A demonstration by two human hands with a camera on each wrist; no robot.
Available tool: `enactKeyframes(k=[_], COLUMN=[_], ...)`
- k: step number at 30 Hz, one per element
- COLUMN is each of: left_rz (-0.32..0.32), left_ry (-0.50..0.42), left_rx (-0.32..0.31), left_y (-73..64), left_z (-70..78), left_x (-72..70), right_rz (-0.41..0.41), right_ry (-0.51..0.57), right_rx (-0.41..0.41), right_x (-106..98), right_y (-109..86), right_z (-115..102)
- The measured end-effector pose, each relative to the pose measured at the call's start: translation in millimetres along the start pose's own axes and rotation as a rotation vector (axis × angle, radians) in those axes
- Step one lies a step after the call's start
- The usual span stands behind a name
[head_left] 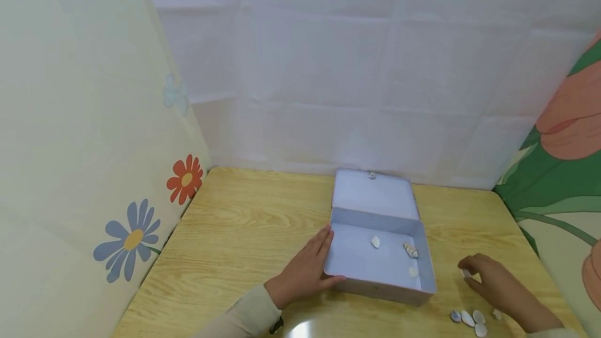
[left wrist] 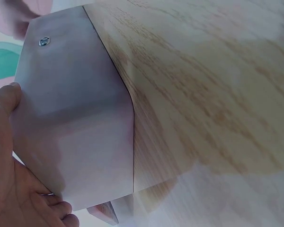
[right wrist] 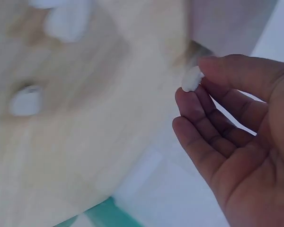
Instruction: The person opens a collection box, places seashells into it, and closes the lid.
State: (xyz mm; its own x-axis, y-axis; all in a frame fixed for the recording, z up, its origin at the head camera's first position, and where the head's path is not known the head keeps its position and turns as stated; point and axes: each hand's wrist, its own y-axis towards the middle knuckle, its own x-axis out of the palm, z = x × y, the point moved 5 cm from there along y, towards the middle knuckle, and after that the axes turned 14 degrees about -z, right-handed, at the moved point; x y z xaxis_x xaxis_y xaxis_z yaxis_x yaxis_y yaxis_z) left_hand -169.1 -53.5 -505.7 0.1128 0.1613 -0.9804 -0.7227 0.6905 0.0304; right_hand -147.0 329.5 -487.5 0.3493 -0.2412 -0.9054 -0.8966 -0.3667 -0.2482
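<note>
A pale, open box (head_left: 375, 262) stands on the table with its lid (head_left: 373, 192) tipped back. Inside lie a white shell (head_left: 375, 242), a knobbly brownish shell (head_left: 410, 250) and a faint pale piece (head_left: 413, 272). My left hand (head_left: 307, 267) rests against the box's front left corner, its fingers extended along the left side and the thumb at the front rim. To the right of the box, my right hand (head_left: 497, 280) pinches a small white shell (right wrist: 192, 79) between thumb and fingertips, above the table.
Several loose shells (head_left: 467, 318) lie on the wood-grain table (head_left: 244, 223) near the front right, below my right hand. A white sheet (head_left: 319, 77) hangs behind the table. Flower-printed cloths border the left and right sides.
</note>
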Motion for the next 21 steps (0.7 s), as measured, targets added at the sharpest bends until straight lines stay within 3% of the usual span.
enactKeyframes(k=[11,21], left_rz=[0.019,-0.008], left_ry=[0.002,0.010], left_rx=[0.013,-0.001], left_y=[0.5,0.1], left_z=[-1.6,-1.9], left_x=[0.5,3.5], right_rz=[0.204,0.205], right_ry=[0.014,0.085], right_rx=[-0.083,-0.107], right_x=[-29.8,-30.2], right_y=[22.5,39.4], right_z=[-49.7,-73.7])
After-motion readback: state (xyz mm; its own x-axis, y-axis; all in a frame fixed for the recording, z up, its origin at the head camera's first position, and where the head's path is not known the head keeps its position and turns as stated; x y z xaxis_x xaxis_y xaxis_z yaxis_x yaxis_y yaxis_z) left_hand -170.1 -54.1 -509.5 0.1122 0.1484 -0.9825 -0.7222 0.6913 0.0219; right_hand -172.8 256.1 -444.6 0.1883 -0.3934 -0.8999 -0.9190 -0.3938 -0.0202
